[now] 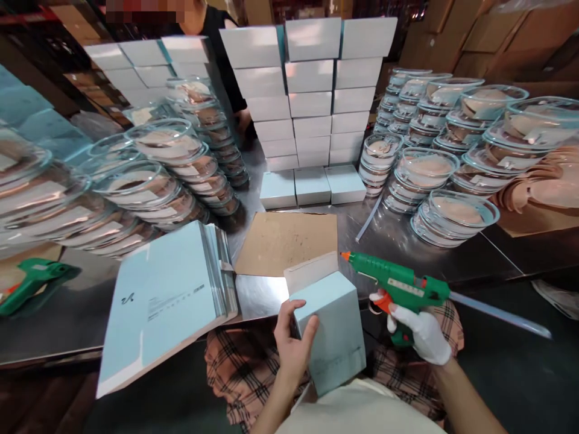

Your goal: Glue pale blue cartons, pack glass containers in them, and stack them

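My bare left hand (pixel 292 337) grips the near-left edge of a light blue box (pixel 335 331) tilted in my lap. One flap (pixel 312 271) of the box stands open at its far end. In a white glove, my right hand (pixel 418 331) is closed around the handle of a green glue gun (pixel 398 280), fingers at the orange trigger. The gun's orange nozzle points left, close to the open flap. A clear glue stick (pixel 502 313) sticks out of the gun's back. Left of the box lies a stack of flat light blue cartons (pixel 167 295).
A cardboard sheet (pixel 289 241) lies on the metal table ahead. Behind it rise stacked white-blue boxes (pixel 312 102). Stacks of round clear containers stand at left (pixel 167 175) and right (pixel 452 169). Another green glue gun (pixel 36 280) lies far left. A person in black (pixel 221 54) stands behind.
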A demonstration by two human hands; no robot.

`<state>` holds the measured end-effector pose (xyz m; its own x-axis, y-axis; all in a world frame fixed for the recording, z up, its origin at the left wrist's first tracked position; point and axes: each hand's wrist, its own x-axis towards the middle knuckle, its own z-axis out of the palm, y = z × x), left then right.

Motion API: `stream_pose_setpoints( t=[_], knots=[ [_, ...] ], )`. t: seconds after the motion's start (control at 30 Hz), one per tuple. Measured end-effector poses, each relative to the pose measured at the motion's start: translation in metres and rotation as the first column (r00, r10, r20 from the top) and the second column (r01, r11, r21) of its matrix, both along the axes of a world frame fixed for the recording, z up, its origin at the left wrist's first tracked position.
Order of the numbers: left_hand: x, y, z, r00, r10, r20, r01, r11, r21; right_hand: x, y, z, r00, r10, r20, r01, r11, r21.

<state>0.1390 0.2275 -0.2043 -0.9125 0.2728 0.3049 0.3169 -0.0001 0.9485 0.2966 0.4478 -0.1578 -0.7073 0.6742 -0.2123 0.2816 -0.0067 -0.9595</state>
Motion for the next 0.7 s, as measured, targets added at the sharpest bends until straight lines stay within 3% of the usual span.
stream_pose_setpoints(
  t=[0.13, 0.2, 0.3, 0.43, 0.5, 0.6, 0.7],
  knots=[
    [-0.006, -0.004, 0.006, 0.999, 0.041, 0.026, -0.042, 0.999, 0.031, -0.058, 0.022, 0.004, 0.997, 0.035, 0.064, -0.021, 0.976, -0.216],
    [-0.007, -0.006, 0.008, 0.999, 0.044, 0.015, -0.045, 0.998, 0.046, -0.082, 0.031, 0.003, 0.989, 0.074, 0.126, -0.04, 0.966, -0.257],
    [-0.009, -0.008, 0.007, 0.999, 0.04, -0.003, -0.039, 0.997, 0.064, -0.091, 0.041, 0.005, 0.978, 0.075, 0.195, -0.04, 0.984, -0.174],
    [-0.01, -0.006, 0.007, 1.0, -0.013, 0.006, 0.013, 0.998, 0.066, -0.079, 0.036, 0.025, 0.988, -0.067, 0.141, 0.049, 0.991, 0.125],
    [-0.01, -0.003, 0.008, 0.999, -0.053, 0.0, 0.053, 0.995, 0.079, -0.081, 0.024, 0.035, 0.998, 0.037, 0.05, -0.044, 0.985, 0.164],
    [-0.009, 0.0, 0.01, 0.994, -0.105, -0.006, 0.105, 0.989, 0.101, -0.096, 0.009, 0.036, 0.954, 0.291, -0.072, -0.295, 0.954, -0.056],
    [-0.012, 0.001, 0.008, 0.989, -0.128, 0.072, 0.119, 0.986, 0.115, -0.108, 0.006, 0.022, 0.937, 0.298, -0.18, -0.335, 0.913, -0.234]
  ],
)
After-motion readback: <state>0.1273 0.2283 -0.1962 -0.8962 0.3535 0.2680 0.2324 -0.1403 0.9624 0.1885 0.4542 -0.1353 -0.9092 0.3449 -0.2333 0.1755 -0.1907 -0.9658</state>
